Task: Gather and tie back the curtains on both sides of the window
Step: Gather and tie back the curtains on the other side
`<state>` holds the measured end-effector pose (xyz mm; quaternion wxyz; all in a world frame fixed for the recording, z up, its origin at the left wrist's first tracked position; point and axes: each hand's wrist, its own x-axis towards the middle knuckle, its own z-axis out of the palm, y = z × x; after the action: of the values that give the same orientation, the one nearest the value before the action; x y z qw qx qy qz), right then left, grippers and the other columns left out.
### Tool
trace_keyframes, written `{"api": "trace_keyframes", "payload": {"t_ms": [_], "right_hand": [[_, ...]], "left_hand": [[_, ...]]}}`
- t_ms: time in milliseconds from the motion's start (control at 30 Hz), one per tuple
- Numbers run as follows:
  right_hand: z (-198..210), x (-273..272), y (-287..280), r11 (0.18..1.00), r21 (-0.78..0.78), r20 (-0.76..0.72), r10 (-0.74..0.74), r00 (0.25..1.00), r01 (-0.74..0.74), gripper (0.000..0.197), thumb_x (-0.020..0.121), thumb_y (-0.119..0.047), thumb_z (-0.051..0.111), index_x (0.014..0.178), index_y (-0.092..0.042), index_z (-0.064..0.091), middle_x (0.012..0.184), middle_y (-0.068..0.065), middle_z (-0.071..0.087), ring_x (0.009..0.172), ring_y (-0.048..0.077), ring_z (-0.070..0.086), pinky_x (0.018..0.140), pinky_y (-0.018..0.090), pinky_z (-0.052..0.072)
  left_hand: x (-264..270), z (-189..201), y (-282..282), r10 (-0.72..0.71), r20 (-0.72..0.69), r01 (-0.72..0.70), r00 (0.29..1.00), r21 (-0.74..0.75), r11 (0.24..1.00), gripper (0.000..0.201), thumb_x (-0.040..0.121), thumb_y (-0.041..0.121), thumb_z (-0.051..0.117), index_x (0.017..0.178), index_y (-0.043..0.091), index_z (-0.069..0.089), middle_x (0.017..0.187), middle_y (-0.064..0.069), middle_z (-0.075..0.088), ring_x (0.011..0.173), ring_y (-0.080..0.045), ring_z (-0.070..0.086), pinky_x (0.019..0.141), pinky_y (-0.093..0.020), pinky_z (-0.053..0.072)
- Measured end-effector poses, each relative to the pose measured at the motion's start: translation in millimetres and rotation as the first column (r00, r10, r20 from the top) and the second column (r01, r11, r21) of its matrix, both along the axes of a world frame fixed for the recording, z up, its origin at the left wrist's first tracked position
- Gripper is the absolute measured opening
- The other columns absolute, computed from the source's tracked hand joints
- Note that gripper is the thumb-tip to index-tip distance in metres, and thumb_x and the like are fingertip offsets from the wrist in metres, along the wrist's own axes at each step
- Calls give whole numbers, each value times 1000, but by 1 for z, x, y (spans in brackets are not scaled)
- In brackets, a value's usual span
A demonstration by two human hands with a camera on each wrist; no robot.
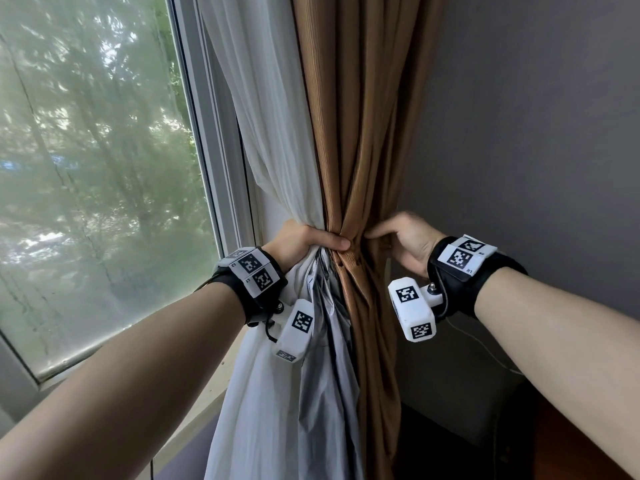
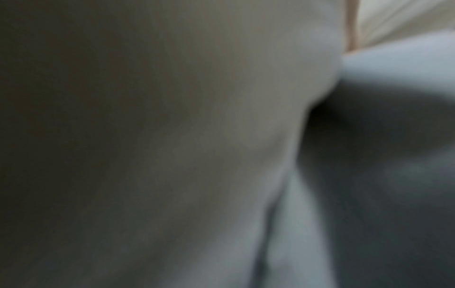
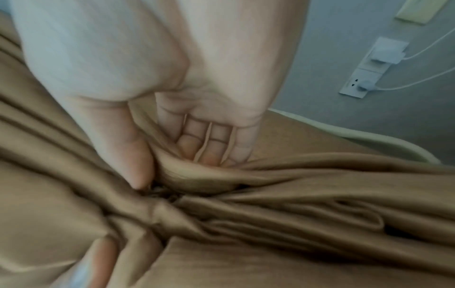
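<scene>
The left hand (image 1: 304, 242) is clenched round the gathered curtains at their waist, thumb lying across the front; it cinches the white sheer (image 1: 277, 140) and the brown curtain (image 1: 360, 133) into one bundle. The bundle's long axis runs vertical, up and down thru the fist, fabric flaring above and below the fingers. The right hand (image 1: 403, 242) sits just right of the pinch point, same height, touching the brown folds; in the right wrist view its fingers (image 3: 211, 144) and thumb tuck into a brown fold, gripping it lightly, not wrapped round the whole bundle. No tieback cord or hook shows in any view, so what the tie will be can't be told. Left wrist view is blurred fabric only. Judgement: w/ the left hand holding the waist, the right is the free one & nearer the wall side (image 1: 536, 133), so it likely fetches or wraps the tie around the bundle just below/at the left fingers. No containers in view. The window (image 1: 97, 168) lies left of the left fingers.
</scene>
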<state>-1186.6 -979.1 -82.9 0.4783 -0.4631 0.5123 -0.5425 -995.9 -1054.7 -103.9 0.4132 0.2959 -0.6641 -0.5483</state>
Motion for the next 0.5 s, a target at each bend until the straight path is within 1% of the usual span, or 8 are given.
{"api": "trace_keyframes", "payload": {"t_ms": [67,100,167,267,333,400,433,500], "right_hand": [[1,6,1,1000,3,-30,25,999,-25,60,61,-1,71,120,7,72,119,20,76,116,42,71,106,52,54],[1,8,1,999,1,-35,33,999,-33,61,60,-2,71,121,6,72,119,19,76,116,40,71,107,52,53],[0,10,-1,999,2,-44,32,999,-32,56,68,1,69,124,2,72,121,14,77,118,34,71,110,53,50],[-2,12,-2,1000,16,-61,16,998,-15,46,85,8,56,127,-2,70,122,10,77,121,31,68,112,53,47],[-3,13,-2,999,18,-64,30,997,-29,44,88,9,53,127,-3,70,123,10,76,121,30,68,107,47,50],[-4,13,-3,999,13,-55,36,998,-35,42,89,12,52,122,-5,71,123,11,76,116,29,69,95,41,54],[-4,13,-3,999,9,-49,32,998,-31,41,90,13,52,119,-6,71,123,12,75,115,30,69,93,40,55],[-6,12,-4,1000,9,-53,30,998,-30,36,91,14,54,116,-5,72,121,15,75,111,31,71,95,42,56]], "left_hand": [[2,-1,1,7,-23,-8,1000,-3,1000,90,39,17,96,122,-5,70,120,-20,74,114,-36,71,106,-53,53],[3,-1,1,1,-30,-1,1000,-7,1000,89,40,16,95,122,-5,69,121,-21,74,114,-36,71,106,-52,54],[5,-1,4,-27,-36,26,999,-13,1000,90,42,15,93,125,-7,67,123,-23,72,116,-38,69,106,-51,53],[8,-1,8,-71,-49,72,996,19,997,91,44,12,91,129,-9,64,126,-25,70,118,-40,68,105,-50,54],[9,0,10,-99,-60,101,993,25,995,91,46,11,90,130,-10,62,126,-26,69,117,-39,68,101,-46,56],[10,2,12,-141,-64,143,988,26,989,83,51,6,87,129,-11,61,124,-26,70,113,-37,70,97,-44,57],[10,3,14,-159,-65,161,985,34,986,76,55,0,84,127,-10,62,120,-24,72,109,-35,72,95,-42,58],[10,6,17,-209,-74,214,975,59,975,61,64,-8,72,124,-8,62,110,-17,76,100,-28,75,87,-37,60]]}}
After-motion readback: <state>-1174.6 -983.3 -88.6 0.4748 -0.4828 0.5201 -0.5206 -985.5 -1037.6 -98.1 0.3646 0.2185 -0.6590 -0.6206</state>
